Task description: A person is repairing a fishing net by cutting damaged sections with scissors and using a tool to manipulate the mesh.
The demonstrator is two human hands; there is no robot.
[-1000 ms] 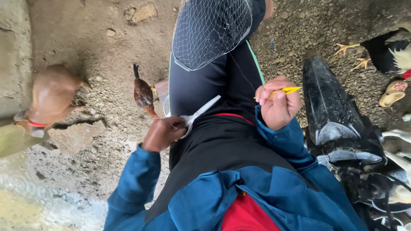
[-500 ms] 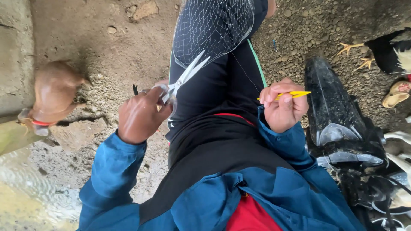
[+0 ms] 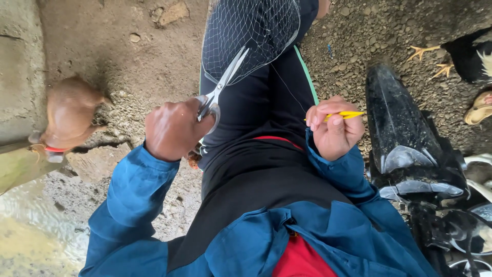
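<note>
My left hand (image 3: 173, 127) grips a pair of silver scissors (image 3: 224, 85), blades pointing up toward a fine white fishing net (image 3: 251, 31) draped over my dark-trousered knee. My right hand (image 3: 334, 128) is closed around a slim yellow netting needle (image 3: 344, 115) that sticks out to the right. A thin line runs from the net down toward that hand. Both arms wear blue sleeves, with a black cloth across my lap.
A brown chicken (image 3: 70, 117) stands at the left by a concrete ledge (image 3: 18, 77). A black motorbike tail (image 3: 405, 138) sits close on the right. A black chicken's yellow feet (image 3: 428, 56) and a sandalled foot (image 3: 479, 109) are at the far right on gravel.
My left hand has risen from my lap with the scissors, bringing the blades up against the net. A small dark chicken beside my leg is now hidden. My right hand stayed put.
</note>
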